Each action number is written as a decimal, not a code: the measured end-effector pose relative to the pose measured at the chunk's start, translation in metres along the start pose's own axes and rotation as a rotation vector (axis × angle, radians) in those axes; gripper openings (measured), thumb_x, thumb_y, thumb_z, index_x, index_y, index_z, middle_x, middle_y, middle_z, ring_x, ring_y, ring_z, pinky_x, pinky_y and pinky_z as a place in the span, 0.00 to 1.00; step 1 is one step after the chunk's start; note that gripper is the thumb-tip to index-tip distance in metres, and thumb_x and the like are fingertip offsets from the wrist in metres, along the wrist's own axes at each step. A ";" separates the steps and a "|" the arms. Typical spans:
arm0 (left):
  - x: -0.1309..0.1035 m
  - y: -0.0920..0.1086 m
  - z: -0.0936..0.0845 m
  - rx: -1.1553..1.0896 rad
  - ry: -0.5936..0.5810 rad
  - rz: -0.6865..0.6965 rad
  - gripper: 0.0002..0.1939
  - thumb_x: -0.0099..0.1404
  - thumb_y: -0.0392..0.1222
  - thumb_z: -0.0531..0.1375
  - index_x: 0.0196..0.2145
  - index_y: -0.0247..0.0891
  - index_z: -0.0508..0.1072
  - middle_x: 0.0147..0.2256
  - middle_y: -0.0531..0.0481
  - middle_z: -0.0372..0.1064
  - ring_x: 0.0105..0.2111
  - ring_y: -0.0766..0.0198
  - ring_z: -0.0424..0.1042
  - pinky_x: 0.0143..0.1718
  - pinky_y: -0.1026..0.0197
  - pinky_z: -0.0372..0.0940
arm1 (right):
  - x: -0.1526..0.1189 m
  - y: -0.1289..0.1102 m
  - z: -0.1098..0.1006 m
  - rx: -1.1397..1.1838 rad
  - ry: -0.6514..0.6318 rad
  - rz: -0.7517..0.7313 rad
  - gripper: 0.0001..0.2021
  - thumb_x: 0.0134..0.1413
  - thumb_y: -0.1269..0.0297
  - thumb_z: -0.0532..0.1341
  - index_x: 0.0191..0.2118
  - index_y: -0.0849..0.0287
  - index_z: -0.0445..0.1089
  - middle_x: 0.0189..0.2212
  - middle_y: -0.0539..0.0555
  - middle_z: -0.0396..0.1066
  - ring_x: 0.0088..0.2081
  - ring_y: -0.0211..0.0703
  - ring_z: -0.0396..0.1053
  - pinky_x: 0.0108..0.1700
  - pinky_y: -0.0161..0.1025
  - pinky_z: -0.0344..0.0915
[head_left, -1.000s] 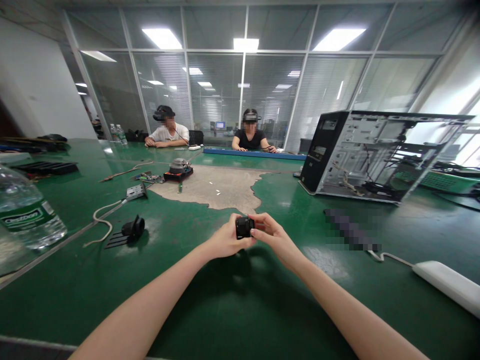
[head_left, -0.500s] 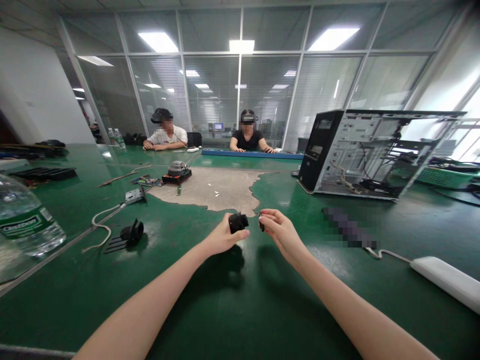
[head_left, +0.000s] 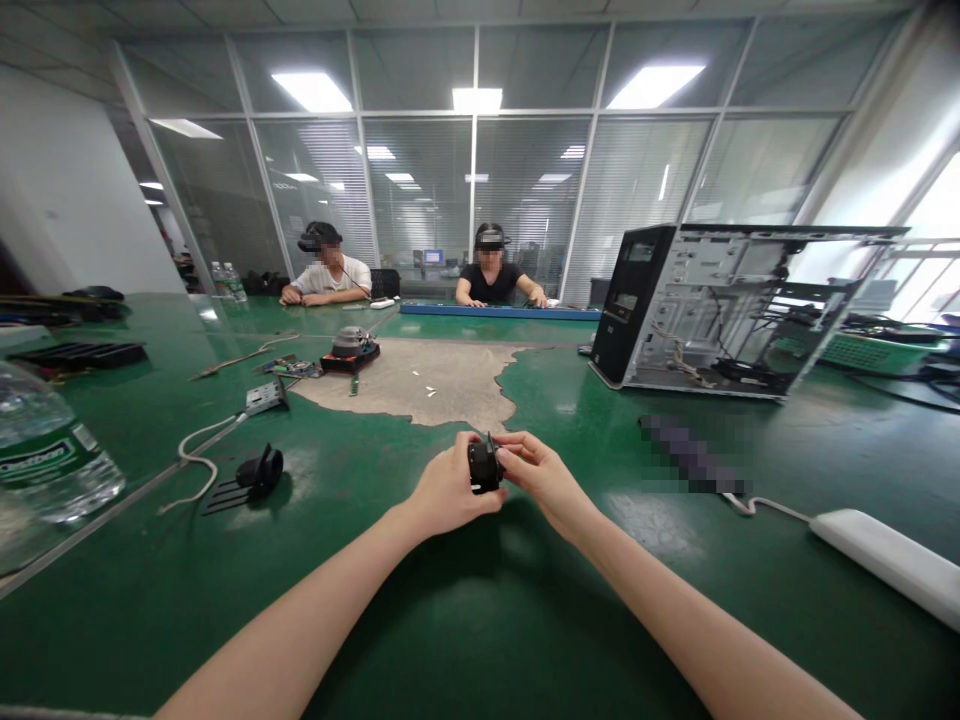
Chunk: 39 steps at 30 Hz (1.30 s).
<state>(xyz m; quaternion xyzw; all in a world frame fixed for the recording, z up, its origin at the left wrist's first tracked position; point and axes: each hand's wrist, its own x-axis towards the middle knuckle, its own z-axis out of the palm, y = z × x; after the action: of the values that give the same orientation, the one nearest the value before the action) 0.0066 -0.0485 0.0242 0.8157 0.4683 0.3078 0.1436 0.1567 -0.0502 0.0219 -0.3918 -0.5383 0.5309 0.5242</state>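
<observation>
My left hand [head_left: 450,485] is closed round a short black cylindrical part [head_left: 480,468], with the thumb below it and the fingers over its far side. Against the right end of that part stands a thin black flat piece [head_left: 492,450], pinched by the fingertips of my right hand [head_left: 536,475]. The two pieces touch; whether they are joined, I cannot tell. Both hands are above the green tabletop [head_left: 420,620]. A similar black round part with slotted prongs [head_left: 259,470] lies on the left.
An open computer case [head_left: 705,310] stands at the right, near a white power strip [head_left: 885,560]. A water bottle [head_left: 56,450] is at the left edge. A metal bracket with a cable [head_left: 266,397] and a small motor-like unit [head_left: 351,348] lie ahead. Two people sit across the table.
My right hand has moved left and brought its thin black piece up against the cylindrical part, closing the gap between them. The left hand has shifted slightly down and turned the part.
</observation>
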 end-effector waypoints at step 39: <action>0.001 -0.005 -0.005 -0.012 -0.035 0.021 0.29 0.47 0.50 0.60 0.45 0.39 0.54 0.34 0.48 0.66 0.34 0.55 0.68 0.33 0.58 0.61 | 0.001 0.011 -0.004 -0.033 -0.049 0.004 0.14 0.43 0.56 0.60 0.37 0.57 0.65 0.32 0.51 0.67 0.36 0.39 0.65 0.41 0.39 0.61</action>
<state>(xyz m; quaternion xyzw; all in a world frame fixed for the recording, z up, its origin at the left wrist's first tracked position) 0.0002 -0.0451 0.0259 0.8248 0.4554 0.2977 0.1536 0.1590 -0.0470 0.0104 -0.3885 -0.5590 0.5324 0.5032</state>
